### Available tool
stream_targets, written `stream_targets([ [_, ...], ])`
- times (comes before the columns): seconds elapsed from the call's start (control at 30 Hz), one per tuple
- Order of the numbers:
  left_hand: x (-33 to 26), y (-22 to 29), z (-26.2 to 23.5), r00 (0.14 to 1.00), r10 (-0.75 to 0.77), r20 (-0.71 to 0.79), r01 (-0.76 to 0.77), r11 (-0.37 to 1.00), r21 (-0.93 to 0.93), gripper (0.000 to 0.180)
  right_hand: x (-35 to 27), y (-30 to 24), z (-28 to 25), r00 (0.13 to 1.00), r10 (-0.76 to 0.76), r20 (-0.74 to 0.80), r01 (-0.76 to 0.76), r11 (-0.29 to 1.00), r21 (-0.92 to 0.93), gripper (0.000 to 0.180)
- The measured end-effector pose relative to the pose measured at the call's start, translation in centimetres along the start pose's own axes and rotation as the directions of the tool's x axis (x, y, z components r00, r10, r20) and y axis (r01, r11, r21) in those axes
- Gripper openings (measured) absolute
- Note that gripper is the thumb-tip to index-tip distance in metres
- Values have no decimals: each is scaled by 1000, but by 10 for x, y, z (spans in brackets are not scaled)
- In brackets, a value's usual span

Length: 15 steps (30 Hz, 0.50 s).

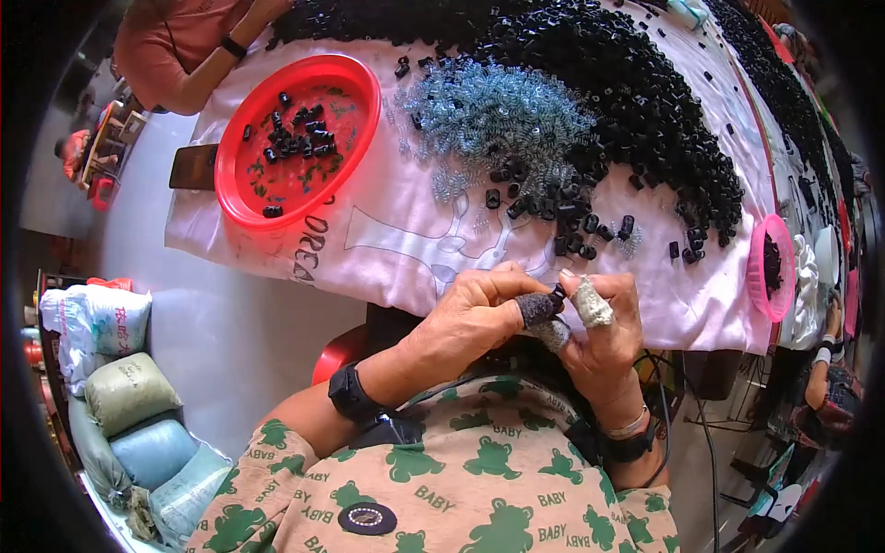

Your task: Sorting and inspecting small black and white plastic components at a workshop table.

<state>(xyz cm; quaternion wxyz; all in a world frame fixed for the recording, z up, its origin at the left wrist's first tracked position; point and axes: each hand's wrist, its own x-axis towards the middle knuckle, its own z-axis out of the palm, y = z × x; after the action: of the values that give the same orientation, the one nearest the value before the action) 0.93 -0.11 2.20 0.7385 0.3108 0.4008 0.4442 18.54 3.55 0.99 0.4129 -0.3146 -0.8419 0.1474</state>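
Note:
Close to my body, at the table's near edge, both hands meet around a small black plastic piece (557, 291). My left hand (466, 318) pinches it between thumb and fingers; a dark cloth wrap covers the thumb. Against the same piece, my right hand (607, 346) has its fingers bent, one in a whitish wrap. A grey wrap shows between the hands, and fingers partly hide the piece. Beyond them lie a heap of small clear bluish springs (498, 111) and a wide pile of black plastic parts (636, 101), with several loose black parts (590, 224) nearer me.
At left a red round tray (373, 111) holds several black parts, beside a dark phone-like slab (192, 168). A pink basket (756, 267) stands at right on the pale tablecloth (387, 267). Another person's arm (207, 74) is at upper left. Filled sacks (134, 392) sit lower left.

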Motion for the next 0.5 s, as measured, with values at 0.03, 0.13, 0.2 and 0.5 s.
stream_targets([
  [0.03,0,0,0,1000,26,-10,-25,999,44,19,1,0,0,1000,-20,3,20,1000,-12,53],
  [0.13,0,-2,-4,1000,-6,-27,8,997,75,18,1,1,0,999,-30,18,30,1000,-7,52],
  [0.2,1,-4,-4,999,-3,-32,5,997,71,17,2,-1,-1,999,-24,25,24,1000,4,52],
  [0.5,3,-7,-3,1000,14,-22,-13,999,53,17,2,3,1,998,-48,46,46,998,30,40],
])
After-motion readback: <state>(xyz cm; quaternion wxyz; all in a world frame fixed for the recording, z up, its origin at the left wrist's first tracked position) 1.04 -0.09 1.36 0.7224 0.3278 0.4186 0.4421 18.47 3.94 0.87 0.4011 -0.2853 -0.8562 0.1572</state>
